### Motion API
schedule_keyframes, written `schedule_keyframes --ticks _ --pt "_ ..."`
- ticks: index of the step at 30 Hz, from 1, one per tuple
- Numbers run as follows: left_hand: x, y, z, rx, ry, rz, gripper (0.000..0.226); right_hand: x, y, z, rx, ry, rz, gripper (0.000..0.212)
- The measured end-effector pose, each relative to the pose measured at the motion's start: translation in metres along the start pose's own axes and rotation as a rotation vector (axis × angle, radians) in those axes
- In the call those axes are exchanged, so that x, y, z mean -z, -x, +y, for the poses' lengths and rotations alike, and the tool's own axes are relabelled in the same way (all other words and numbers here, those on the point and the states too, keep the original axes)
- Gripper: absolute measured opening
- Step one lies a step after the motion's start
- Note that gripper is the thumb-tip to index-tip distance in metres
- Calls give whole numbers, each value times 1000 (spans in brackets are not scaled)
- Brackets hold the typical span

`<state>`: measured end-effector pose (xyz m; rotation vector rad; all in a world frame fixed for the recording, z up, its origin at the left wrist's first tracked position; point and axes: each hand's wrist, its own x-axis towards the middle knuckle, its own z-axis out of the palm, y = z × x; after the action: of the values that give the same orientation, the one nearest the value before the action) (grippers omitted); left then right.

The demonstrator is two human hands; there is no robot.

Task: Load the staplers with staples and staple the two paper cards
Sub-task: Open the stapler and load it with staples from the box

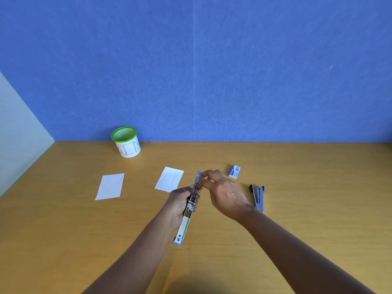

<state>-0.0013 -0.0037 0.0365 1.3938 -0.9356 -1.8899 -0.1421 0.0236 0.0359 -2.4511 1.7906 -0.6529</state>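
Metal-and-blue open stapler [186, 217] sits gripped in the curled fingers of the left hand [177, 203]; the right hand [224, 193] pinches its far end. Right of those fingertips lie staple box [234, 172] and second stapler [258, 197]; left, paper card [169, 179], then second paper card [109, 186]

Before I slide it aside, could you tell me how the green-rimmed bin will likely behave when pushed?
The bin looks like thin mesh wrapped in paper, so probably light. It stands upright, so a high push may tip it. Being round, it would likely roll once tipped.
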Motion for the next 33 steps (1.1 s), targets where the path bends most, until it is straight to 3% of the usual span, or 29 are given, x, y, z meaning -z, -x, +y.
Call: schedule_keyframes --ticks 6,11,14,19,26,33 --pt "0 -1 -1 4 5 -12 26 -4 -3 3 -114 -23 23 42" --pt "-2 -1 -2 10 -2 -10 26 -9 -8 1 -403 -433 161 27" --pt "-1 -1 -2 9 -1 -7 27 -5 -9 3 -482 -560 231 21" --pt "-2 -1 -1 2 39 15 28 0 1 -4 -339 -611 256 7" --pt "-1 -2 -3 -2 68 75 24 -3 6 -14 -129 -467 208 18" --pt "-1 -2 -2 -18 97 45 22 -9 1 -16 -135 -399 271 8"
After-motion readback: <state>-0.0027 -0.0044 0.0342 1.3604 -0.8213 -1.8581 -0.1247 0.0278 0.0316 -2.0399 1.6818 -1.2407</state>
